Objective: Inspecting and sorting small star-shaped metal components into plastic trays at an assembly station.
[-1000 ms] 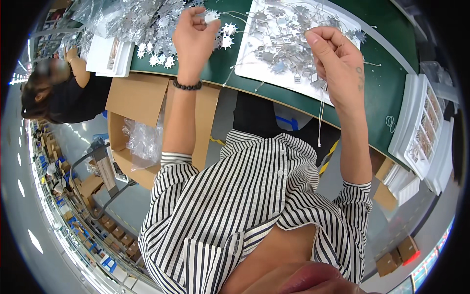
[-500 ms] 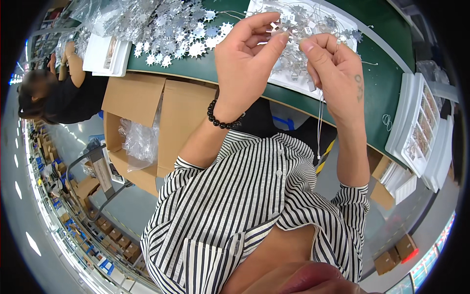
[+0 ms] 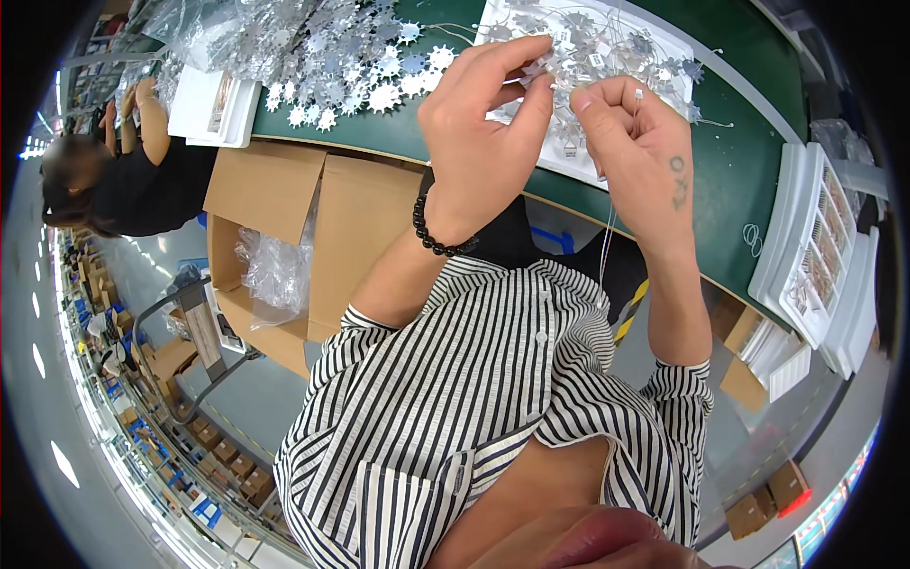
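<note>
Inked characters [image 3: 678, 182] on right hand [image 3: 633, 156] (tag [image 3: 570, 150] print too small).

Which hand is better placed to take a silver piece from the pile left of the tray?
Probably the left hand: it is nearer the silver pile, while the right hand is farther off, with white cords hanging below it.

The flat silver tooth-edged pieces [image 3: 384, 97] look like smooth, shiny metal. The dark green worktop [image 3: 725, 194] appears smooth; the open brown cardboard box [image 3: 365, 204] is matt. The crumpled clear plastic film [image 3: 275, 270] is glossy and wrinkled, the black-and-white striped cloth shirt [image 3: 427, 379] matt and puckered.
</note>
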Motion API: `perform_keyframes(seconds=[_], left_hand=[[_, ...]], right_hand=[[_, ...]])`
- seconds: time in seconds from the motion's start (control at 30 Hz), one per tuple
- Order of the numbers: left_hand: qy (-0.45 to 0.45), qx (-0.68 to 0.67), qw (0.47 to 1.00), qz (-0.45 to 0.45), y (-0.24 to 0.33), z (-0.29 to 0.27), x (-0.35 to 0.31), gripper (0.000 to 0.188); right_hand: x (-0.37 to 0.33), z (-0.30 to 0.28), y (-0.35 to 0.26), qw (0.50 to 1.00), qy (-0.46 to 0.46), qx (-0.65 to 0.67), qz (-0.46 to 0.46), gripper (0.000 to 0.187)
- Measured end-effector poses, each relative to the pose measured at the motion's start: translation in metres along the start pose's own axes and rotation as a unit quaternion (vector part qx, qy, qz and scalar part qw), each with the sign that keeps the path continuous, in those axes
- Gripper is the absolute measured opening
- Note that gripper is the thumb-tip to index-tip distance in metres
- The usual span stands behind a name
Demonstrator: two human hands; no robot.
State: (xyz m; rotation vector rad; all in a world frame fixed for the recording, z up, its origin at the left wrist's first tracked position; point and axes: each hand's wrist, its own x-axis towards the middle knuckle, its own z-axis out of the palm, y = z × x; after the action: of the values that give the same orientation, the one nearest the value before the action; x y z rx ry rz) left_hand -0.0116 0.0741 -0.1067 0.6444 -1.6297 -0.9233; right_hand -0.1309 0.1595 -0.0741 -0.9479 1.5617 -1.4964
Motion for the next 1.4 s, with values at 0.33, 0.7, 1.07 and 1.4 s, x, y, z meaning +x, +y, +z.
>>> perform_keyframes(seconds=[0.33, 0.7, 1.07, 1.4], left_hand=[[-0.020, 0.064, 0.997, 0.039, -0.006, -0.002, -0.001, 0.035], [-0.046, -0.033, 0.997, -0.046, -0.005, -0.011, -0.002, 0.037], [-0.097, 0.039, 0.993, -0.053, 0.002, -0.022, -0.004, 0.037], [-0.112, -0.170, 0.955, -0.216, 0.011, -0.025, 0.000, 0.029]], right_hand=[[-0.001, 0.002, 0.002, 1.000, -0.005, 0.000, -0.012, 0.011], [-0.005, 0.007, 0.003, 0.997, -0.002, -0.054, -0.050, 0.008], [-0.004, 0.012, 0.012, 0.992, -0.010, -0.098, -0.077, 0.009], [-0.003, 0.011, 0.036, 0.995, -0.005, -0.011, -0.100, 0.010]])
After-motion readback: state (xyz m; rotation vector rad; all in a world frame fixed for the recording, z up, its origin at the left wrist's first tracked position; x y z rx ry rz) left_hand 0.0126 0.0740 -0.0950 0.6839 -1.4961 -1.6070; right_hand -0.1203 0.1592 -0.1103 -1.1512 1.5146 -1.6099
